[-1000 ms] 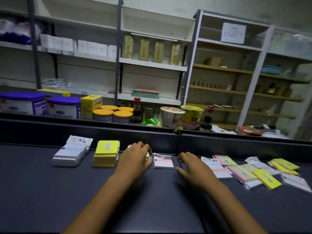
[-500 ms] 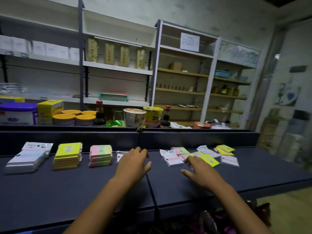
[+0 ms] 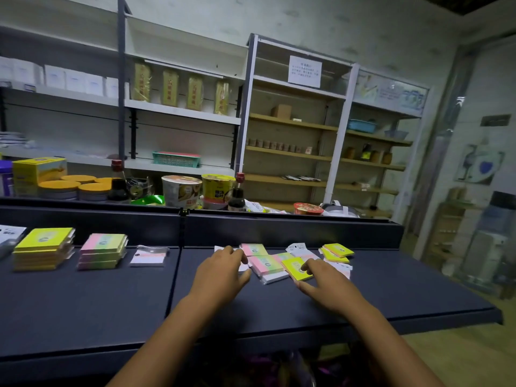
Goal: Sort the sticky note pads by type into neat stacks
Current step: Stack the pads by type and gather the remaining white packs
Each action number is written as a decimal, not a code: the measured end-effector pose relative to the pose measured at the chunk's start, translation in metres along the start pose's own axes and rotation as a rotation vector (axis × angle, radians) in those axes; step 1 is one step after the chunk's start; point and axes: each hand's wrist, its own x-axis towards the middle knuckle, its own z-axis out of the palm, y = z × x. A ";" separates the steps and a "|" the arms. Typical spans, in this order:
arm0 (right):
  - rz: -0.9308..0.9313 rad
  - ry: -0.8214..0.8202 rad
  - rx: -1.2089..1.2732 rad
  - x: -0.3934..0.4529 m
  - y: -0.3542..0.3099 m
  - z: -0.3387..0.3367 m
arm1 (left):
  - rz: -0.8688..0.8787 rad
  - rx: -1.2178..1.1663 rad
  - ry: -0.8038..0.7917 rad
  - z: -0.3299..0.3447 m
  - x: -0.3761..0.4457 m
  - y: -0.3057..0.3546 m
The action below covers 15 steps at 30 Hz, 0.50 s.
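Moved right since a second ago, away from sorted yellow stack (image 3: pixel 43 247) and pink-green stack (image 3: pixel 102 250). Now left hand (image 3: pixel 220 270) and right hand (image 3: pixel 324 283) spread open, gripping nothing, fingertips on loose pads (image 3: pixel 265 265) at far right; next pick probably there.

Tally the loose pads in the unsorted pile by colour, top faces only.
Yellow pads: 3
Pink-and-green pads: 3, one mostly covered
White packets: at least 3, some hidden under hands
Total: at least 9
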 end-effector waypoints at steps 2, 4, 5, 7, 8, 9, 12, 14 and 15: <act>-0.011 -0.001 0.020 0.005 0.016 -0.001 | -0.022 0.001 0.001 0.009 0.006 0.014; -0.026 -0.008 0.036 0.010 0.027 0.001 | -0.047 -0.003 0.003 0.016 0.012 0.023; -0.037 -0.008 0.041 0.013 0.032 0.002 | -0.059 -0.003 0.002 0.020 0.015 0.026; -0.054 -0.010 0.055 0.021 0.039 0.004 | -0.079 0.000 -0.007 0.026 0.021 0.029; -0.061 -0.009 0.062 0.025 0.041 0.006 | -0.090 0.001 -0.016 0.030 0.025 0.030; -0.069 -0.007 0.064 0.030 0.043 0.008 | -0.101 -0.001 -0.026 0.033 0.029 0.029; -0.084 -0.002 0.059 0.049 0.046 0.013 | -0.129 -0.005 -0.050 0.046 0.044 0.026; -0.082 -0.011 0.063 0.061 0.049 0.017 | -0.140 -0.005 -0.067 0.056 0.054 0.021; -0.077 -0.012 0.068 0.067 0.050 0.020 | -0.144 -0.003 -0.077 0.061 0.060 0.018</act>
